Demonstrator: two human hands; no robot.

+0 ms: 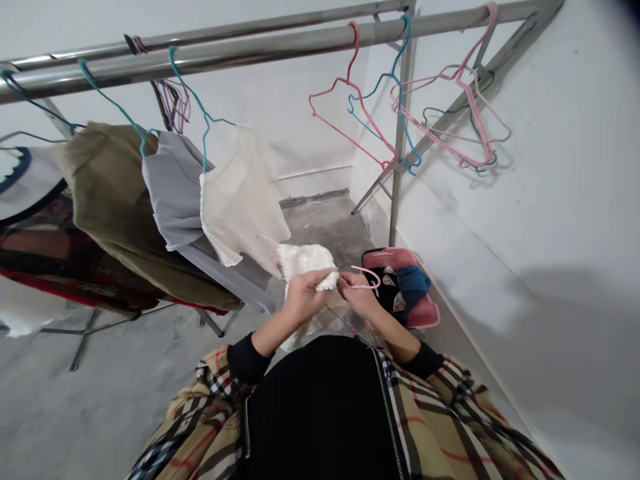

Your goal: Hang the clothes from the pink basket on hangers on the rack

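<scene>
White garment [306,259]: hung bunched in front of the person, low in the middle of the view, its frilled edge gathered at the fingers and a lower part dropping below the left wrist.
Left hand [306,295]: thumb and fingers were pinched together on the garment's edge.
Right hand [358,293]: sat just beside the left, its fingers closed narrowly around a pink hanger [379,280] below the hook; whether it also gripped cloth, I could not tell.
Hook: curved out past the right hand, its open side facing back toward the fingers.
Thin wire [350,325]: slanted down beneath the hands toward the person's black top [320,407]; I could not tell if it was part of that hanger.
Clothes on the rail: a white knit top [240,177], a grey shirt [175,183] and an olive garment [107,187] hung side by side to the left, with the knit top nearest the hands.
Front rail [280,48]: crossed the upper view, with a red hanger [333,85], a blue hanger [404,100] and a cluster of pink hangers [477,110] toward its right end.
Basket [429,319]: stood on the floor [325,217] near the right hand, pink, with black patterned cloth [387,283] and blue cloth [413,283] inside.
Sleeves [200,413]: plaid, with dark cuffs at both wrists.
</scene>
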